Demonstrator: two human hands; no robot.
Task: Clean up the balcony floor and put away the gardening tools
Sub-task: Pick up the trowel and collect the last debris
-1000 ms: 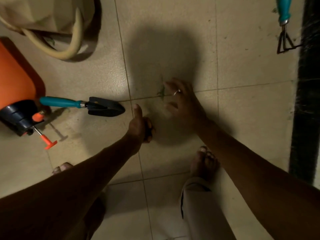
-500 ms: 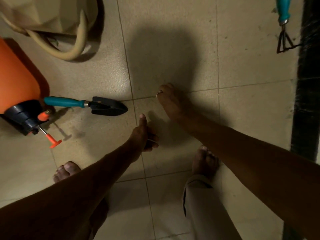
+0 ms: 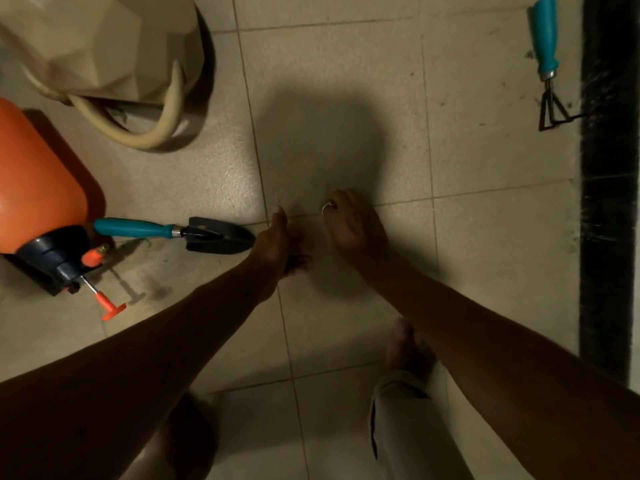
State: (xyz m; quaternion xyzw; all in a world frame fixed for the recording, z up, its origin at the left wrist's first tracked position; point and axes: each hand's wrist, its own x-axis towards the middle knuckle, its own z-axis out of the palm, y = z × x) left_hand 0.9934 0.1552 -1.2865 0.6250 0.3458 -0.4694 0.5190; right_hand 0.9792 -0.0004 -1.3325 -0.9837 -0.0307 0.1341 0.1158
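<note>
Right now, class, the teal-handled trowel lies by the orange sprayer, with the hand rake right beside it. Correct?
No. The head view shows the trowel by the orange sprayer, but the hand rake lies apart from both, at the upper right next to the dark strip.

Trowel (image 3: 194,233) lying on floor (image 3: 485,271) just left of left hand (image 3: 273,244), sprayer (image 3: 38,209) sitting at its handle end, further left. Hand rake (image 3: 547,60) lying far right, well apart.

Open tile floor (image 3: 346,81) mid-frame — 2 obstacles left: trowel (image 3: 214,235), sprayer (image 3: 38,202).
</note>
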